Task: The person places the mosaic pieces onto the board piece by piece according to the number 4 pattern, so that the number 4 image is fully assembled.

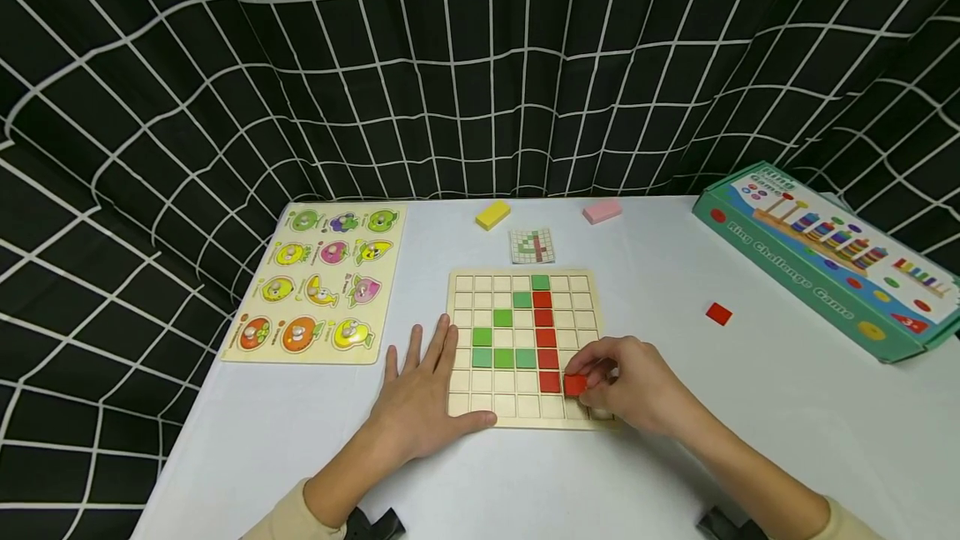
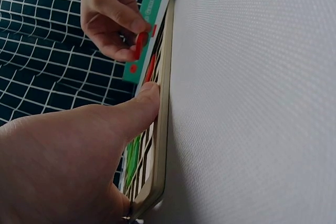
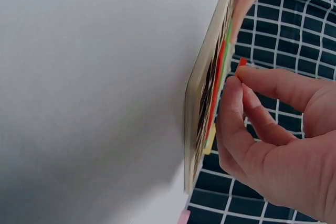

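Observation:
A square wooden grid board point(image 1: 480, 404) lies flat on the white table. On it, red tiles point(image 1: 546, 337) form a column, and green tiles point(image 1: 503, 358) make a stepped diagonal and a short row left of it. My right hand point(image 1: 637, 382) pinches another red tile point(image 1: 575, 385) between thumb and fingers; in the right wrist view this tile point(image 3: 242, 62) is held just above the board's surface. My left hand point(image 1: 420, 402) lies spread along the board's left side, its thumb on the near edge, as the left wrist view shows the thumb point(image 2: 142, 106).
Beyond the board lies a small pattern card point(image 1: 532, 247), with a yellow block point(image 1: 492, 215) and a pink block point(image 1: 602, 212) behind it. A loose red tile point(image 1: 718, 313) is to the right, before a green game box point(image 1: 806, 277). At left sits a fruit puzzle board point(image 1: 393, 240).

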Tool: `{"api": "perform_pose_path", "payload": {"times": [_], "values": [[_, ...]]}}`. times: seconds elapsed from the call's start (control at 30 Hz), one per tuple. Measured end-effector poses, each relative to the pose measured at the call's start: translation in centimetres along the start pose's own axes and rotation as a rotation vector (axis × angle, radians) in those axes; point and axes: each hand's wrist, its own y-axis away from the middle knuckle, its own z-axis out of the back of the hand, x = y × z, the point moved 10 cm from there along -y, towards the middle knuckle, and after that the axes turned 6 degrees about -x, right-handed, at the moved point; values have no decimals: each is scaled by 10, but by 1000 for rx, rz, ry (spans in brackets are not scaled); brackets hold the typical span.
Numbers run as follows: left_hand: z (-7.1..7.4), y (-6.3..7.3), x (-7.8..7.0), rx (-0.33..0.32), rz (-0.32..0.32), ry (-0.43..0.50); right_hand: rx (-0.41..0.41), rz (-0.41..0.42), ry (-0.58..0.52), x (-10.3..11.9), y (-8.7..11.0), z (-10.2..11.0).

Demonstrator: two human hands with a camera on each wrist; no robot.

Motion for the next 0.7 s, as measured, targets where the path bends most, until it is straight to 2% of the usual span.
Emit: {"api": "perform_pose_path", "payload": {"times": [0.7], "values": [[-1,-2,0,0,5,-15,52,118,-26,17,6,-27]]}}
